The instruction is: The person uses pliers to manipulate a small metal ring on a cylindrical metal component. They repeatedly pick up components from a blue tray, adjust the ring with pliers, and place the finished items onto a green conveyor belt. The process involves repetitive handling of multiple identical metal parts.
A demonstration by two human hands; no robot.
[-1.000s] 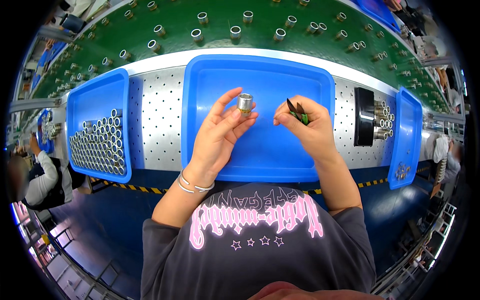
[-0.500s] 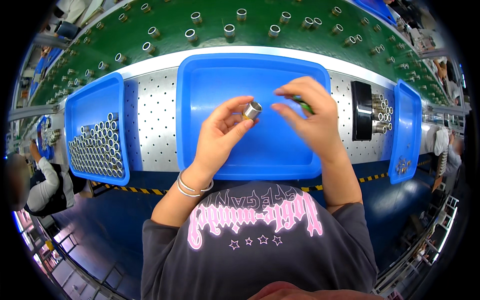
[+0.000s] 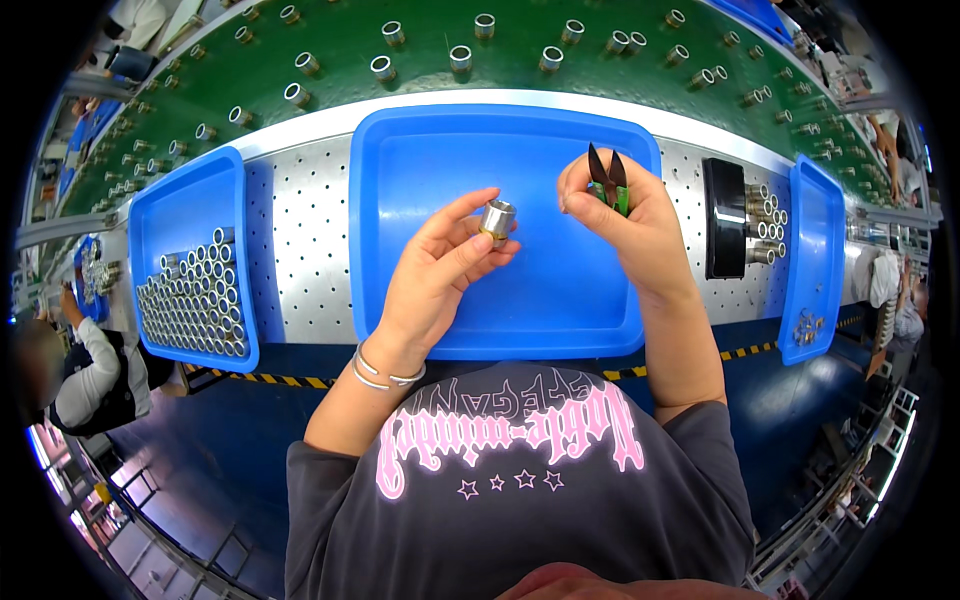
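Note:
Between the thumb and fingers of my left hand is a short shiny metal sleeve, its open end facing up, with a brass-coloured lower edge. My right hand grips a pair of green-handled thread snips; their two dark blades point up and stand apart. Both hands are above the large blue tray, whose visible bottom is bare. The snips and the sleeve do not touch.
At the left, a blue tray holds many stacked metal sleeves. A black flat device lies right of the large tray, beside more sleeves. A narrow blue tray holds small pieces. Sleeves stand along the green belt beyond.
My right hand has turned, bringing the snips upright with their blades in sight. The sleeve in my left hand has tipped more upright and shifted slightly left.

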